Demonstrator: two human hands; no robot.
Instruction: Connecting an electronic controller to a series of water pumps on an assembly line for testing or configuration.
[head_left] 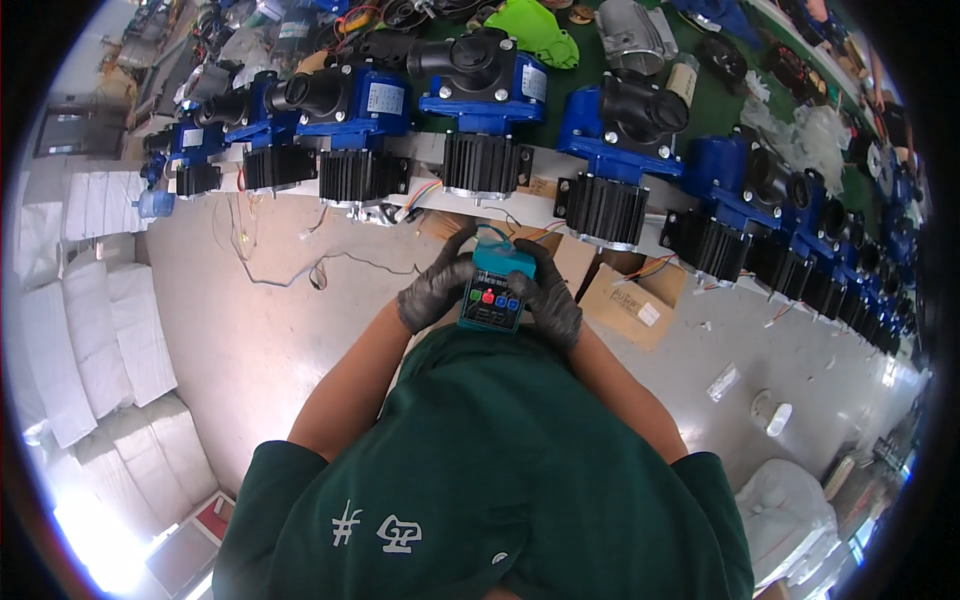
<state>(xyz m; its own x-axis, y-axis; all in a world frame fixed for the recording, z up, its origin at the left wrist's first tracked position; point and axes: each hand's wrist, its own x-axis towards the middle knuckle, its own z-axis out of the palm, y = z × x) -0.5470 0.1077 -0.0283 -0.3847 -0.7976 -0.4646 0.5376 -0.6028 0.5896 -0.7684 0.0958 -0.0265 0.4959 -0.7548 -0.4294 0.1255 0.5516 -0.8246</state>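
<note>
A long workbench (pixel 540 165) with a green top curves across the upper part of the view, and along its near edge stands a row of blue pump units (pixel 480 95) with black finned motor housings hanging toward you; below it lies a pale concrete floor. You stand just in front of the bench, looking down over your dark green shirt (pixel 490 470). Your left hand (pixel 437 285) and right hand (pixel 548 295), both in dark grey gloves, are closed around a small teal controller module (pixel 494 290), one on each side, holding it close to your chest and well below the bench edge. Its face shows a red button, a green button and some blue ones. Thin coloured wires (pixel 500 232) run from its top up toward the bench. If you pull the module further from the bench, those wires could likely snag or tug loose. The gloves may also press a button you do not intend. Open cardboard boxes (pixel 625 300) sit on the floor under the bench, to the right of the module. White stacked bags (pixel 90 340) lie far to its left. The module's back, your fingertips beneath it and where the wires end are hidden, and the bench's far ends blur at the rim.
</note>
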